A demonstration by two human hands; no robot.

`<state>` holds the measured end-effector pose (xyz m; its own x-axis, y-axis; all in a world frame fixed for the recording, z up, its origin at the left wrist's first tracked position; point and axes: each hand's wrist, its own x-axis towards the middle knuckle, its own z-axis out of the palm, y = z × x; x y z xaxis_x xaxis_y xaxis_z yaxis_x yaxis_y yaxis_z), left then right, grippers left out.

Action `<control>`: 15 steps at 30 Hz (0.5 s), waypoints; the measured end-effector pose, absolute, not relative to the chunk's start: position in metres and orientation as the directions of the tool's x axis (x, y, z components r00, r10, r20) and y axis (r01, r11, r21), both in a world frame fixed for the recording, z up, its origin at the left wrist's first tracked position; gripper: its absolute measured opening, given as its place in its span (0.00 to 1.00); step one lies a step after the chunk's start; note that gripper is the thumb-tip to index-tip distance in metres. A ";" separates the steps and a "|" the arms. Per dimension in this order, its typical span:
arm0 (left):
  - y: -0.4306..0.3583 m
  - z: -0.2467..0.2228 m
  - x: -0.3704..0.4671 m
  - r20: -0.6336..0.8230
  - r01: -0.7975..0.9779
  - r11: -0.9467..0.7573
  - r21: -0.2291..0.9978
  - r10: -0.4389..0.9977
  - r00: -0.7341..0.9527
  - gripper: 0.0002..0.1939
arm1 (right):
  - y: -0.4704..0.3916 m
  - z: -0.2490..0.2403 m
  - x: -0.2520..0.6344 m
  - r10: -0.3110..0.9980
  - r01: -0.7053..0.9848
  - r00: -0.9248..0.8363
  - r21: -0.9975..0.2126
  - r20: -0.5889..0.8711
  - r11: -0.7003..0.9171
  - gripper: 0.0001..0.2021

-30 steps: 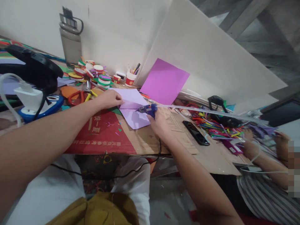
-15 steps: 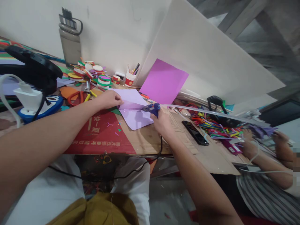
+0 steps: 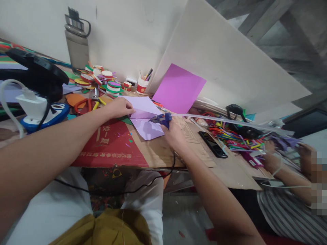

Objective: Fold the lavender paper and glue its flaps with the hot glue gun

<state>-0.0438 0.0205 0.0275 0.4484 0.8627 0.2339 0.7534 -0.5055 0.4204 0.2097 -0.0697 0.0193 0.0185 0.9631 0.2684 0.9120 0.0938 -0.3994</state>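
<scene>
My right hand (image 3: pixel 174 133) is closed round a blue hot glue gun (image 3: pixel 163 119), its nozzle pointing left over a sheet of lilac paper (image 3: pixel 148 131). A long, pale glue stick (image 3: pixel 217 119) reaches out of the gun's back to the right, and a black cord hangs below. My left hand (image 3: pixel 122 107) pinches the left edge of the lilac paper, whose far part is folded up along a crease. The nozzle tip is close to the paper near the crease; whether it touches I cannot tell.
Left of the paper lie pliers (image 3: pixel 87 104) with red and yellow handles and a blue power strip (image 3: pixel 46 117). Behind are paper rolls (image 3: pixel 107 75), a cup of pens (image 3: pixel 142 85) and a bottle (image 3: pixel 76 44). A phone (image 3: pixel 213 144) lies right; beyond, a co-worker's hands (image 3: pixel 272 158) handle purple material.
My right hand has moved the glue gun a little to the left along the paper's crease. My left hand stays on the paper's edge.
</scene>
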 end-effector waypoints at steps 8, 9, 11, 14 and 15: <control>0.024 0.026 -0.045 0.245 0.752 -0.527 0.397 0.850 0.466 0.18 | -0.075 0.019 0.206 0.965 0.910 -0.014 -0.396 0.260 0.120 0.18; 0.024 0.026 -0.045 0.240 0.754 -0.524 0.396 0.852 0.465 0.18 | -0.076 0.020 0.204 0.968 0.911 -0.023 -0.394 0.249 0.123 0.18; 0.023 0.026 -0.045 0.233 0.755 -0.518 0.402 0.855 0.463 0.18 | -0.077 0.022 0.201 0.970 0.914 -0.016 -0.390 0.241 0.112 0.18; 0.022 0.027 -0.045 0.228 0.753 -0.511 0.414 0.859 0.458 0.18 | -0.079 0.023 0.199 0.971 0.920 0.015 -0.385 0.238 0.080 0.18; 0.022 0.027 -0.045 0.228 0.752 -0.512 0.416 0.859 0.458 0.18 | -0.080 0.023 0.198 0.972 0.920 0.013 -0.383 0.236 0.081 0.18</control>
